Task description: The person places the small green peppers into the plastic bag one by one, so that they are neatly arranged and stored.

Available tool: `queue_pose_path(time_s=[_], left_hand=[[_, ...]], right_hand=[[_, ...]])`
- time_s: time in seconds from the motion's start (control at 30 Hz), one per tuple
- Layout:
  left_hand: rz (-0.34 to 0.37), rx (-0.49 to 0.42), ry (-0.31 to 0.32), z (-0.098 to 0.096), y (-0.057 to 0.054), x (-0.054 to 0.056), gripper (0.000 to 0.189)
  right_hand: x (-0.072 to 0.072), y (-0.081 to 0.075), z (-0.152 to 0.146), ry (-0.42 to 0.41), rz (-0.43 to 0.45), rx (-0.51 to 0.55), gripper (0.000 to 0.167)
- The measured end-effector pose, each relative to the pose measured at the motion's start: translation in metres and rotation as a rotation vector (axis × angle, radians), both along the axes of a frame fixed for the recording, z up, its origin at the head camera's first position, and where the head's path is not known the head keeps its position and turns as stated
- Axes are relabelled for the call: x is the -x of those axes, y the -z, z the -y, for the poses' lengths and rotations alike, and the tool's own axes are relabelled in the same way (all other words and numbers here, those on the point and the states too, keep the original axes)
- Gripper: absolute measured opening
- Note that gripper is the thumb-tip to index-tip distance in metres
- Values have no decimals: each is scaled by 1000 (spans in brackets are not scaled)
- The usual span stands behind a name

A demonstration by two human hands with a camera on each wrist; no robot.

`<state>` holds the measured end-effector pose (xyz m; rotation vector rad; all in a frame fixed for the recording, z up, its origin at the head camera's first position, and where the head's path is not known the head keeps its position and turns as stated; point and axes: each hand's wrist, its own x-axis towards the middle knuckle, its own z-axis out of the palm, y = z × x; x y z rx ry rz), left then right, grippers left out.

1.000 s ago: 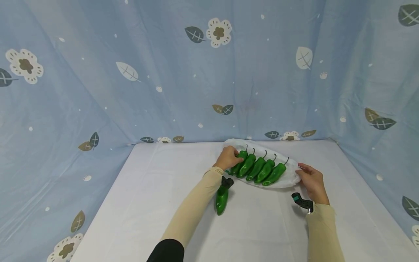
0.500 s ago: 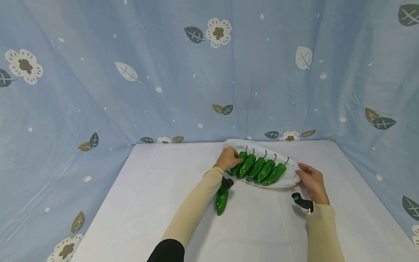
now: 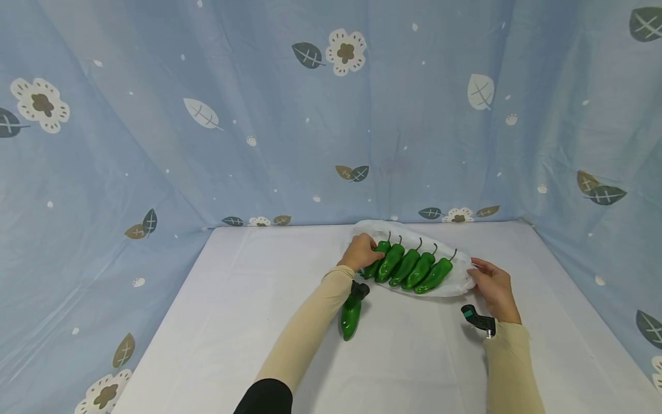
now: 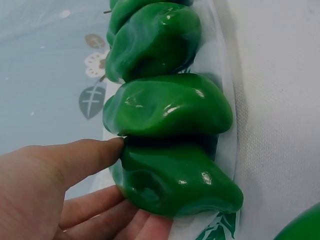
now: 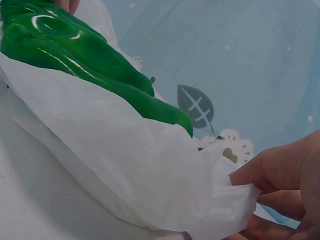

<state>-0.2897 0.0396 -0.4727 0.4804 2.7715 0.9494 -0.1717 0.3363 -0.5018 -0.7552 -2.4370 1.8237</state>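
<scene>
Several glossy green peppers (image 3: 406,267) lie side by side in a slanting row on a thin white plastic bag (image 3: 457,282) at the back of the table. My left hand (image 3: 358,251) holds the leftmost pepper (image 4: 177,180), thumb on one side and fingers curled beneath it in the left wrist view. Over at the bag's right end, my right hand (image 3: 495,289) pinches the crumpled plastic edge (image 5: 225,207) between thumb and fingers. One more pepper (image 3: 350,319) is apart from the row, below the left wrist, its upper end hidden by the wrist camera.
A white cloth covers the table (image 3: 233,322). Behind and along the sides hangs a blue curtain (image 3: 269,115) with leaves and flowers, close to the bag's far edge. Black wrist cameras (image 3: 477,317) jut from both sleeves.
</scene>
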Motion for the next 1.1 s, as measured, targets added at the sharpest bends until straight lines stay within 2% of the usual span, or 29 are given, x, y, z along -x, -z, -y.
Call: queue_pose_path(time_s=[0.2, 0.47, 0.83, 1.1], left_hand=[[-7, 16, 3, 0, -4, -3, 36], [4, 22, 8, 3, -4, 1, 45], [-46, -106, 25, 21, -20, -2, 43], [-74, -152, 19, 37, -30, -8, 40]], right_hand=[[0, 2, -2, -12, -11, 14, 56], [0, 3, -2, 3, -12, 7, 56], [2, 5, -2, 12, 4, 12, 57], [3, 5, -3, 0, 6, -2, 57]])
